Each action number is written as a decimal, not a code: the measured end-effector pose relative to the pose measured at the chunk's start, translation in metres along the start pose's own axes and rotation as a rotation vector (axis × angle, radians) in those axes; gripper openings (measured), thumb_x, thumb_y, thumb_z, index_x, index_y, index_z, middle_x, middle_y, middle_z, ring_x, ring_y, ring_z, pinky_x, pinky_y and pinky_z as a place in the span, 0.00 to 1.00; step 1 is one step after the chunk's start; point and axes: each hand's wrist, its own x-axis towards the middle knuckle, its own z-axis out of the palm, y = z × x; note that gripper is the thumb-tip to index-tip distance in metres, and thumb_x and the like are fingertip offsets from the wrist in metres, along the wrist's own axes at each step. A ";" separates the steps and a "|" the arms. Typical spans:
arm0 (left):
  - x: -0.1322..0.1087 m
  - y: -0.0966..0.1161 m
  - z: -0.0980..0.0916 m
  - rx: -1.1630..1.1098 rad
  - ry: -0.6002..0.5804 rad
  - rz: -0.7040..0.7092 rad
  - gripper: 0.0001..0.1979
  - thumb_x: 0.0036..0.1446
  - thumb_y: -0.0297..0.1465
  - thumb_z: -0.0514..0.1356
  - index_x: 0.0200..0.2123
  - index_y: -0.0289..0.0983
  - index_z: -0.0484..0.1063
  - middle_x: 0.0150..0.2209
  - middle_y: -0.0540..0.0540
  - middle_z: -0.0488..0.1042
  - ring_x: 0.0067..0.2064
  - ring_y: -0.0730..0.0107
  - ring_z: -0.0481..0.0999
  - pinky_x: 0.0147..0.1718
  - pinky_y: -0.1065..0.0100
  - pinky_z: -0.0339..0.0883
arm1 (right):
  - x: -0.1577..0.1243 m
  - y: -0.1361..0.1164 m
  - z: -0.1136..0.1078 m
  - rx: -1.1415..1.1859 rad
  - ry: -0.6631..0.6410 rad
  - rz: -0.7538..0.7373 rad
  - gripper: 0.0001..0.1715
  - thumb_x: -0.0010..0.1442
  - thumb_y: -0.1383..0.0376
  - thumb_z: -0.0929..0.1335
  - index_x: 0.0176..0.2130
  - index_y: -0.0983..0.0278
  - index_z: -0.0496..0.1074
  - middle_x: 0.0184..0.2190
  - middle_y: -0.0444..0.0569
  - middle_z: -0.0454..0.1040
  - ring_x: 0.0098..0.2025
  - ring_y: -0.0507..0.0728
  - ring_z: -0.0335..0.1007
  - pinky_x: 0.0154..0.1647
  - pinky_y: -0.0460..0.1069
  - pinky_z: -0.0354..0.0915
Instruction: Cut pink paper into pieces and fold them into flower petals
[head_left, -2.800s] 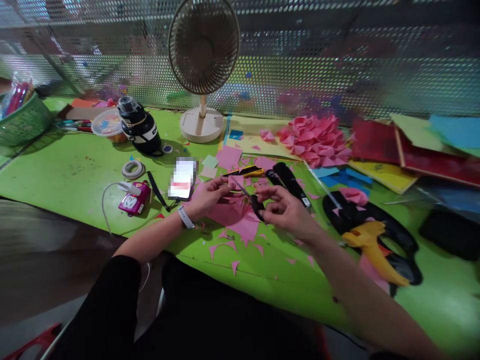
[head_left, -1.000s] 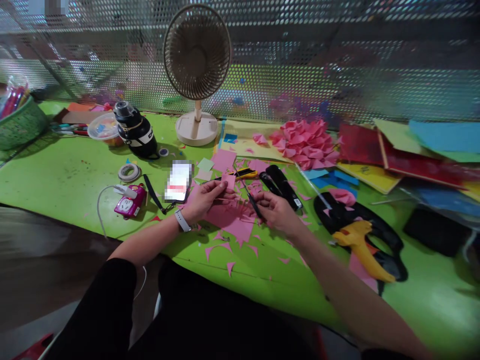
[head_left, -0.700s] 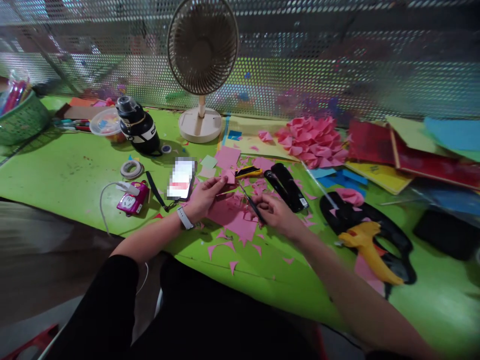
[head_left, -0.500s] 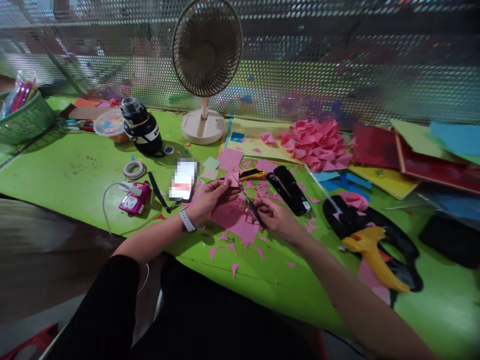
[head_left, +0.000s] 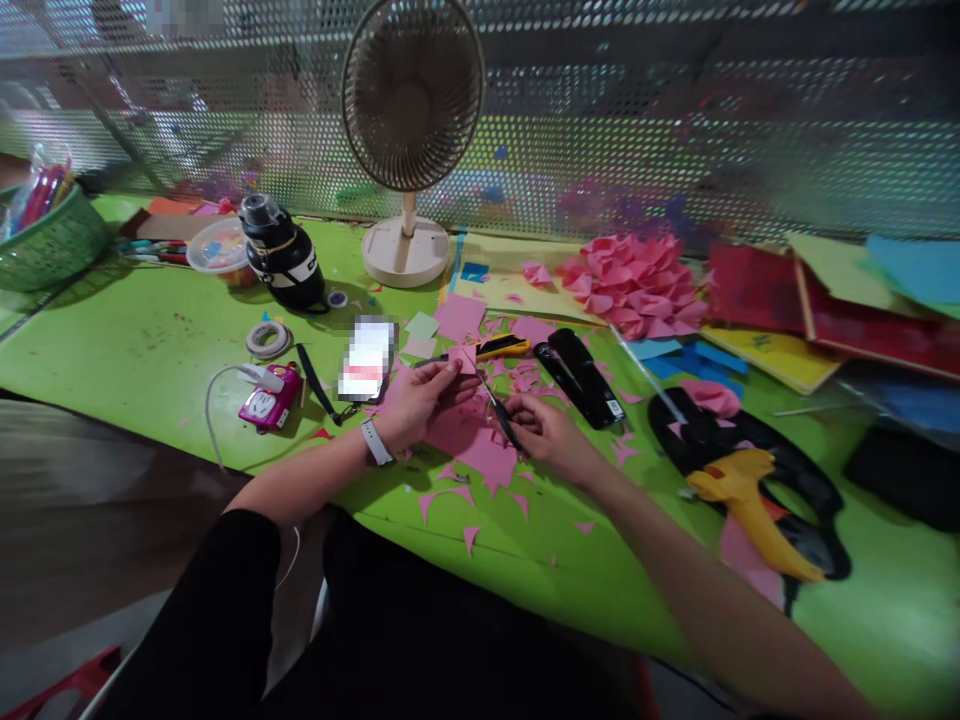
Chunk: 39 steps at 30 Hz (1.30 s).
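My left hand (head_left: 424,398) pinches a small pink paper square (head_left: 463,358) between thumb and fingers, above the green table. In my right hand (head_left: 546,432) is a pair of dark-handled scissors (head_left: 504,420), its blades pointing up and left at the paper's lower edge. Whether the blades touch the paper I cannot tell. Below both hands lie a larger pink sheet (head_left: 480,452) with a jagged edge and several pink scraps (head_left: 471,538). A yellow utility knife (head_left: 504,346) lies just beyond the paper, and a black stapler (head_left: 579,378) rests right of it.
A phone (head_left: 367,358), tape roll (head_left: 268,340), magenta power adapter (head_left: 271,398) and black bottle (head_left: 283,258) stand to the left. Behind are a fan (head_left: 409,250) and a pile of pink paper petals (head_left: 637,288). A yellow glue gun (head_left: 750,505) lies at the right.
The hands, paper and scissors stay almost in place. The view has shifted very slightly, so the things at the right sit a little farther right.
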 end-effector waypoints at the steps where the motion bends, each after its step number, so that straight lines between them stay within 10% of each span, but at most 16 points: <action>1: 0.000 0.000 0.000 -0.005 0.001 0.003 0.08 0.58 0.31 0.66 0.36 0.33 0.74 0.35 0.44 0.81 0.37 0.70 0.82 0.48 0.64 0.75 | 0.000 0.001 0.000 -0.006 0.002 -0.002 0.22 0.50 0.51 0.74 0.35 0.62 0.68 0.28 0.46 0.73 0.29 0.54 0.69 0.28 0.49 0.64; 39: 0.005 0.003 -0.011 0.152 -0.134 0.063 0.16 0.55 0.38 0.69 0.40 0.31 0.74 0.43 0.38 0.81 0.44 0.64 0.82 0.40 0.68 0.77 | 0.001 -0.001 -0.008 0.054 -0.005 -0.024 0.25 0.49 0.45 0.74 0.30 0.61 0.68 0.22 0.43 0.71 0.25 0.53 0.67 0.25 0.48 0.64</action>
